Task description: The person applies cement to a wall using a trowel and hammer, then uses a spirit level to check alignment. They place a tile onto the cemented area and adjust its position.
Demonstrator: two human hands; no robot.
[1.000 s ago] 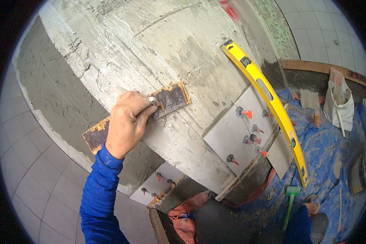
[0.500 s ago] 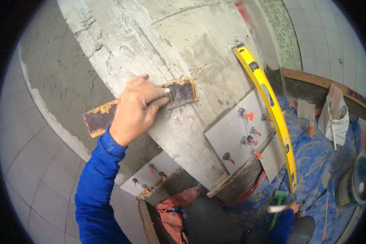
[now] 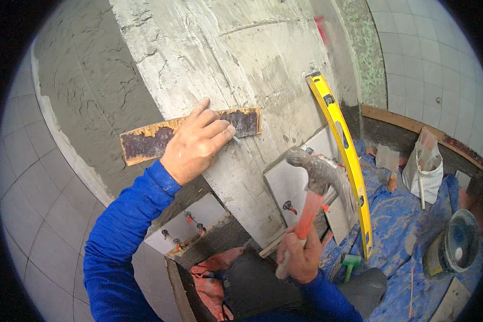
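My left hand (image 3: 194, 145) lies over a narrow, worn wooden strip (image 3: 145, 146) against the rough concrete wall (image 3: 198, 59). Its thumb and forefinger are pinched together around a nail (image 3: 236, 140), whose end shows past the fingertips. A hammer (image 3: 312, 188) with a metal claw head and red-orange handle is in my right hand (image 3: 301, 257), fingers wrapped round the handle's lower part. The hammer head is raised below and right of the strip, apart from it and slightly blurred.
A yellow spirit level (image 3: 344, 139) leans on the right. White tiles (image 3: 287, 182) with black-and-red levelling clips are fixed low on the wall. Wet grey mortar (image 3: 86, 70) covers the left side. A bucket (image 3: 451, 247), white sack (image 3: 423, 172) and green-headed tool (image 3: 352, 261) rest around a blue tarp (image 3: 397, 231).
My right hand has come up from the lower right with the hammer, now in front of the tiles. My left hand still pinches the nail at the strip; the view has shifted slightly.
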